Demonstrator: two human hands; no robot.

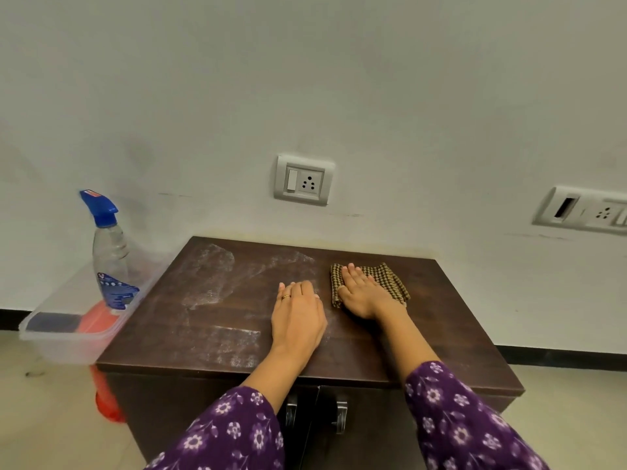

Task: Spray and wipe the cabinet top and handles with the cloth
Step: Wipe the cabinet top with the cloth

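**Cabinet top** [424, 327]: a dark wood-grain slab set against a white wall. Whitish spray film [210, 269] is lying in patches across the left half and toward the front edge. The right half is showing dark and even.

**Checked brown cloth** [390, 278]: lying folded on the top, right of centre and toward the back.

**Right hand** [364, 293]: pressing down on the cloth with fingers straight and close together, not gripping it.

**Left hand** [297, 317]: resting flat on the bare top just beside the cloth, fingers straight and together, holding nothing.

**Step in hand (judged):** wiping the top.
- The palm should be pressing evenly while the cloth is travelling left in overlapping passes through the film.
- The left hand is sitting in that path and should be moving clear.
- Turning the cloth to a dry face should help against smears.

**Door handles** [340, 415]: two, hanging below the front edge, apparently not yet wiped.

**Clear plastic tub** [44, 337]: sitting just beside the cabinet's left edge. It is holding:
- a spray bottle [110, 256], standing upright, with a blue trigger and a clear body; the liquid level is not discernible.
- a flat orange-red item [98, 322], kind unclear.
- a dark blue item [51, 323], kind unclear.
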